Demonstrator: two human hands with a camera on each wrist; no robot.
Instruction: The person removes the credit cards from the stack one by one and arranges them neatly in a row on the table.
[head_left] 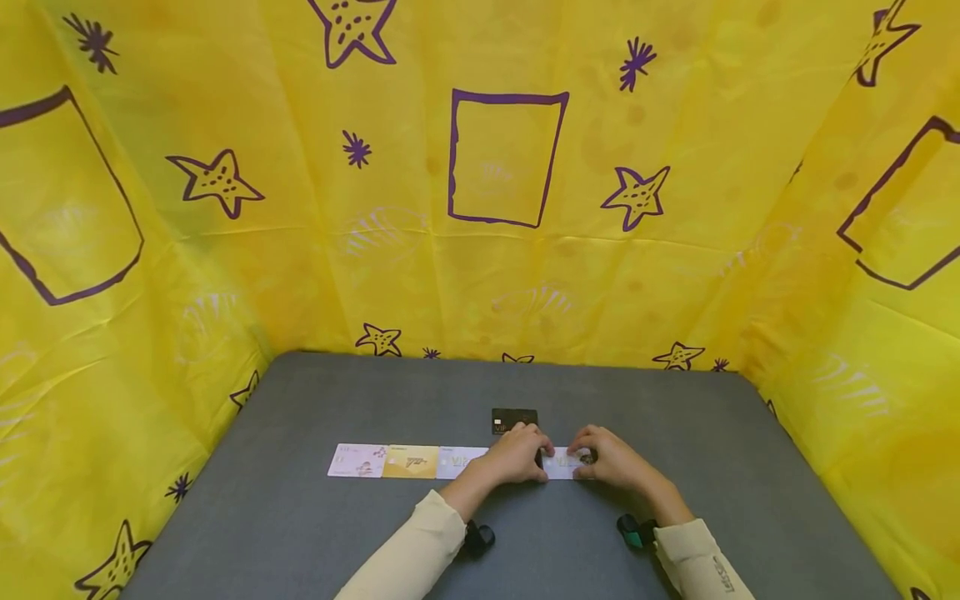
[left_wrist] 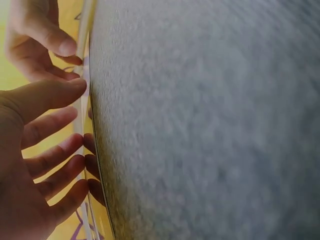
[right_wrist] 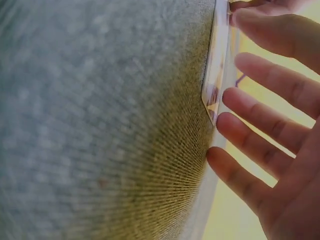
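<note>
A white card [head_left: 564,464] lies flat on the grey table [head_left: 300,517], at the right end of a row of cards. My left hand [head_left: 517,454] rests its straight fingers on the card's left edge; my right hand [head_left: 611,458] touches its right end. In the left wrist view my left hand [left_wrist: 35,150] has its fingertips against the thin card edge [left_wrist: 86,25], with the other hand above. In the right wrist view my right hand [right_wrist: 280,125] spreads its fingers along the card [right_wrist: 220,65]. A dark card shows partly under my left hand.
The row continues left with a white card [head_left: 459,460], a gold card [head_left: 410,461] and a pink-and-white card [head_left: 357,460]. A black card [head_left: 513,419] lies alone behind the row. Yellow star-printed sheeting [head_left: 502,250] walls the table on three sides.
</note>
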